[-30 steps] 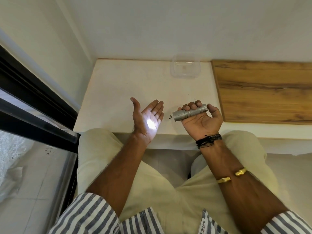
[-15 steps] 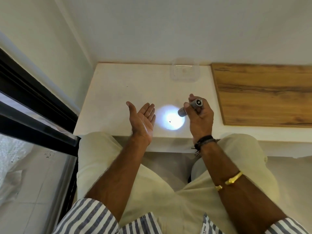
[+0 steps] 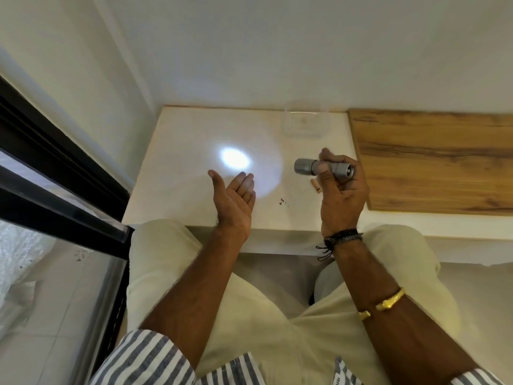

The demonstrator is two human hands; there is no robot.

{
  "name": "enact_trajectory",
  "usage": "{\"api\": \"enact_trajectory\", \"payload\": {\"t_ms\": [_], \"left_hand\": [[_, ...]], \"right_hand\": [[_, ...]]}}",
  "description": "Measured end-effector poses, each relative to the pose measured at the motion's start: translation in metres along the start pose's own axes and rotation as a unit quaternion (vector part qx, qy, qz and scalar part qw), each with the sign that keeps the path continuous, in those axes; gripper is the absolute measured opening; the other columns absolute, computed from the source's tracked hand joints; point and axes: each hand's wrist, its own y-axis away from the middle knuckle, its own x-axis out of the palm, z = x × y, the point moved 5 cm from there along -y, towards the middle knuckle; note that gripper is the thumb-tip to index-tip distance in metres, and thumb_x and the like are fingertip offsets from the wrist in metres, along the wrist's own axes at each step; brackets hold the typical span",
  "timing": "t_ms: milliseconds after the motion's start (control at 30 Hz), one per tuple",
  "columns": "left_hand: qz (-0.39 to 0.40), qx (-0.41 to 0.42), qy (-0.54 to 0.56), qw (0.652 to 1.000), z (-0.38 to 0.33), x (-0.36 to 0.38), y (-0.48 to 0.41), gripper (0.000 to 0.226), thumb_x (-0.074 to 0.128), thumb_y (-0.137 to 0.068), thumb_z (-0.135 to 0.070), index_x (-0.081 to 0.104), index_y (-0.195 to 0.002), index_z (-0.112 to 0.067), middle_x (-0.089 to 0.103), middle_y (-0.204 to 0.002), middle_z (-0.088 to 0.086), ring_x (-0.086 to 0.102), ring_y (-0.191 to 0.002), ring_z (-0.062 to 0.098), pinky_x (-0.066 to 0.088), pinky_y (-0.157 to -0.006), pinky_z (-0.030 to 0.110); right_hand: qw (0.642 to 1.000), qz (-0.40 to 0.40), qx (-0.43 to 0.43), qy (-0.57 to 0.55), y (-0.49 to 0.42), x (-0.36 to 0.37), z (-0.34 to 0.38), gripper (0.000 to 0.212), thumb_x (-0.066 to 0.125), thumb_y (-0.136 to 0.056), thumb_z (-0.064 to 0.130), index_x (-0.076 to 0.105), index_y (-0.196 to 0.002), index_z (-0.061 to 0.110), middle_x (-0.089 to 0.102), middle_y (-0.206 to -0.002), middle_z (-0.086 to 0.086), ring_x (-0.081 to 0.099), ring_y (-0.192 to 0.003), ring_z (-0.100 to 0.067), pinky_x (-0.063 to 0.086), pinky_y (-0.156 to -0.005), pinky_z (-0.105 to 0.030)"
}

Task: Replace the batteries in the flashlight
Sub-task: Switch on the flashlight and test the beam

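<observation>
My right hand [image 3: 340, 194] grips a small silver flashlight [image 3: 305, 167] above the white table [image 3: 177, 151], with the lens pointing left. It is lit and throws a bright spot [image 3: 234, 160] on the tabletop. My left hand [image 3: 234, 200] is open, palm up and turned toward the right, just below that spot, holding nothing. A small tan cylinder, possibly a battery [image 3: 316, 186], lies on the table beside my right thumb.
A clear plastic container [image 3: 306, 123] stands at the back of the table by the wall. A wooden board [image 3: 433, 159] covers the surface to the right. A black-framed glass door [image 3: 55, 173] runs along the left. My knees sit under the table's front edge.
My right hand swung the flashlight so the lens points left. The light spot moved from near the table's front edge farther back and left. My left hand stayed open.
</observation>
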Motion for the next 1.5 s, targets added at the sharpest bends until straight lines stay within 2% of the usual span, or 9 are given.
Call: {"api": "enact_trajectory", "payload": {"t_ms": [100,200,333,433,667,800,1100,1367,1500], "left_hand": [[0.003,-0.005,0.012,1.0,-0.001,-0.001,-0.001,0.096,0.021,-0.088,-0.081,0.043,-0.145,-0.007,0.048,-0.149,0.012,0.04,-0.141,0.026,0.025,-0.121,0.04],[0.0,-0.002,0.011,1.0,-0.001,-0.001,-0.001,0.096,0.021,-0.088,-0.081,0.042,-0.146,-0.007,0.048,-0.149,0.012,0.042,-0.14,0.027,0.026,-0.12,0.042],[-0.005,0.004,-0.001,1.0,0.0,0.0,0.0,0.096,0.018,-0.088,-0.08,0.042,-0.146,-0.008,0.049,-0.149,0.013,0.044,-0.139,0.029,0.028,-0.118,0.043],[0.003,0.001,-0.003,1.0,0.001,-0.001,0.0,0.095,0.018,-0.088,-0.08,0.042,-0.147,-0.008,0.048,-0.149,0.012,0.043,-0.139,0.029,0.029,-0.118,0.043],[0.025,-0.021,-0.011,0.999,0.005,0.004,0.001,0.1,0.016,-0.087,-0.082,0.039,-0.148,-0.006,0.045,-0.151,0.014,0.04,-0.141,0.027,0.025,-0.12,0.042],[0.056,-0.055,0.009,0.997,0.008,0.011,0.003,0.101,0.015,-0.086,-0.082,0.029,-0.152,-0.007,0.035,-0.157,0.014,0.028,-0.147,0.028,0.016,-0.123,0.042],[0.085,-0.076,0.02,0.993,0.012,0.013,0.008,0.108,0.024,-0.08,-0.088,0.027,-0.153,-0.008,0.033,-0.158,0.011,0.023,-0.149,0.024,0.012,-0.124,0.042],[0.081,-0.077,0.012,0.994,0.013,0.013,0.008,0.105,0.021,-0.083,-0.086,0.028,-0.153,-0.007,0.032,-0.159,0.013,0.025,-0.149,0.027,0.015,-0.123,0.042],[0.066,-0.064,-0.001,0.996,0.013,0.012,0.008,0.1,0.017,-0.086,-0.082,0.03,-0.152,-0.007,0.034,-0.158,0.014,0.03,-0.147,0.03,0.019,-0.122,0.044]], "right_hand": [[0.997,-0.031,0.025,0.063,-0.002,-0.005,-0.006,0.016,0.072,-0.091,0.022,0.06,-0.102,0.021,0.069,-0.109,-0.025,0.069,-0.105,-0.039,0.053,-0.095,-0.061],[0.992,-0.042,0.002,0.12,0.001,-0.008,-0.006,0.016,0.071,-0.092,0.012,0.061,-0.104,0.012,0.07,-0.1,-0.004,0.069,-0.096,-0.017,0.058,-0.089,-0.044],[0.998,-0.032,-0.045,0.036,-0.002,-0.005,0.004,0.02,0.068,-0.091,-0.004,0.061,-0.103,0.011,0.071,-0.117,-0.003,0.065,-0.12,-0.013,0.055,-0.094,-0.029],[0.997,-0.037,0.008,-0.064,-0.006,-0.004,0.0,0.023,0.067,-0.092,-0.003,0.061,-0.102,0.016,0.064,-0.137,-0.011,0.062,-0.127,-0.011,0.056,-0.086,-0.023],[0.899,-0.081,0.27,-0.334,-0.013,-0.016,-0.051,0.009,0.054,-0.103,0.011,0.057,-0.111,0.011,0.066,-0.122,-0.014,0.053,-0.136,-0.039,0.04,-0.113,-0.061],[0.859,-0.056,0.308,-0.406,-0.012,-0.01,-0.051,0.01,0.058,-0.098,0.021,0.062,-0.105,0.016,0.07,-0.108,-0.005,0.065,-0.113,-0.026,0.052,-0.103,-0.052],[0.795,-0.016,0.353,-0.494,-0.001,-0.003,-0.053,0.036,0.051,-0.096,0.048,0.062,-0.09,0.013,0.056,-0.083,-0.007,0.058,-0.079,-0.026,0.038,-0.111,-0.05],[0.804,0.003,0.338,-0.489,0.0,-0.003,-0.048,0.025,0.048,-0.073,0.032,0.056,-0.079,0.01,0.047,-0.075,-0.006,0.052,-0.071,-0.027,0.054,-0.08,-0.042],[0.81,-0.017,0.341,-0.477,0.0,-0.003,-0.049,0.021,0.046,-0.071,0.03,0.053,-0.074,0.01,0.043,-0.073,-0.006,0.049,-0.069,-0.025,0.052,-0.076,-0.038]]}}
